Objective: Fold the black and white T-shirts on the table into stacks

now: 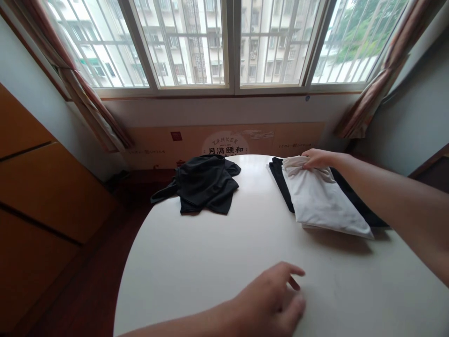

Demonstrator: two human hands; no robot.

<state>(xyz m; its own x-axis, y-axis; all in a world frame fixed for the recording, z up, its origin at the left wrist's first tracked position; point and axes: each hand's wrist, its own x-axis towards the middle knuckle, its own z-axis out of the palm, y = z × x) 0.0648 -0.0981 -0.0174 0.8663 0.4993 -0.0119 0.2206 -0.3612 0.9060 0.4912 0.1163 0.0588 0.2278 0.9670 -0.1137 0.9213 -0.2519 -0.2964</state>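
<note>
My right hand (316, 159) pinches the far end of a folded white garment (321, 199) on the table. That garment lies on top of a folded black garment (354, 199), which shows along both of its sides. My left hand (270, 299) is near the front of the white table (196, 262), with its fingers apart and holding nothing. A crumpled black garment (205, 185) lies at the far left of the tabletop, well away from both hands.
The rounded white table stands before a barred window (228, 42) with curtains at both sides. Wooden cabinet doors (42, 187) fill the left, above a dark red floor (84, 281). A printed poster (224, 145) lines the wall below the window.
</note>
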